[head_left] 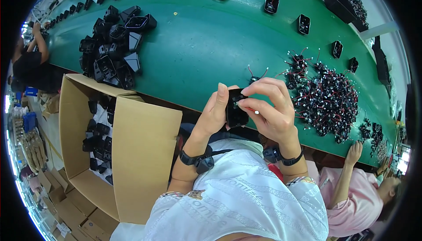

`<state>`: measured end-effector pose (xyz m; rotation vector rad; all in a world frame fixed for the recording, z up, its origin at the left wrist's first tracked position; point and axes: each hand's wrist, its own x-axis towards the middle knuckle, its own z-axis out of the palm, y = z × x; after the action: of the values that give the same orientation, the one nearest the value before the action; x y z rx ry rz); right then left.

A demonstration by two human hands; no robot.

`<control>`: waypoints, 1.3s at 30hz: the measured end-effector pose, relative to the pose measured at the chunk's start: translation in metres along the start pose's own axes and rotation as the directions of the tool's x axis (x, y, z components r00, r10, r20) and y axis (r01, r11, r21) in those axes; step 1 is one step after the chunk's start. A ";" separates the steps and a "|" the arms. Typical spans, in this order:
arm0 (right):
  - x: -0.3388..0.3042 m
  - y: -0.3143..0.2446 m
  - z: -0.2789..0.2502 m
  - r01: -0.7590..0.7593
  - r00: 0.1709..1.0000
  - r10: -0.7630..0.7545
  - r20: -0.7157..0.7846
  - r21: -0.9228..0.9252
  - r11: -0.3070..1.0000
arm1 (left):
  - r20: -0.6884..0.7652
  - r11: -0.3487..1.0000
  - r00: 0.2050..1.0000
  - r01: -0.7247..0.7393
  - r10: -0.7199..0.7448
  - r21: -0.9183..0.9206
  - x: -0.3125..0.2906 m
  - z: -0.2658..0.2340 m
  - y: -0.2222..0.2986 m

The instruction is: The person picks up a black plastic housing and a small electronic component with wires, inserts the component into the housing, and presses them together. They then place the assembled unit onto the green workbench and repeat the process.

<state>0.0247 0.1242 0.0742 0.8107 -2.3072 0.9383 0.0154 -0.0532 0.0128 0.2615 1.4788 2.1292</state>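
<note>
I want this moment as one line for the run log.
left hand: holds black housing | right hand: fingertips at housing | table: housing pile left, wired-parts pile right | carton: open, left

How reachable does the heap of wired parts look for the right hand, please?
Probably yes: the heap of wired parts lies just right of the right hand, nothing visibly between, though that hand is busy at the black casing.

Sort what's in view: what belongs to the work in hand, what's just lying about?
Likely in the work: black casing in left hand; wired part in right hand; wired-part heap; casing heap; casing row.

Seemingly just lying about: floor cartons; yellow scrap.
</note>
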 end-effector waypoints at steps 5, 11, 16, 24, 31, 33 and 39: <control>-0.006 -0.001 0.009 -0.086 0.995 0.087 -0.040 0.015 0.996 | -0.057 0.986 0.996 -0.061 0.071 0.157 -0.002 0.006 0.004; -0.003 -0.002 0.008 -0.292 0.956 0.292 0.012 0.042 0.955 | 0.027 0.971 0.999 -0.044 0.039 0.236 0.002 -0.004 0.005; -0.013 0.010 -0.007 -0.253 0.962 0.226 0.151 0.189 0.949 | 0.170 0.988 0.985 0.000 -0.026 0.152 0.008 0.001 0.010; -0.025 0.032 -0.098 -0.460 0.870 0.458 -0.183 0.030 0.887 | 0.322 0.999 0.947 -0.025 0.010 0.042 0.029 0.025 0.006; -0.069 0.175 -0.304 -0.812 0.507 0.657 -0.558 -0.053 0.581 | 0.069 0.978 0.995 -0.077 0.065 0.196 0.037 0.018 -0.003; -0.111 0.229 -0.358 -0.918 0.367 0.657 -0.659 -0.145 0.368 | 0.073 0.974 0.995 -0.086 0.072 0.208 0.043 0.020 -0.007; -0.169 0.305 -0.381 -0.942 0.078 0.615 -0.785 -0.261 -0.213 | -0.077 0.881 0.987 -0.091 0.143 0.465 0.044 0.025 -0.019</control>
<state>0.0198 0.6403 0.0713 -1.5277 -2.2177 0.1904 -0.0047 -0.0051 -0.0010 0.4192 2.0761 1.8741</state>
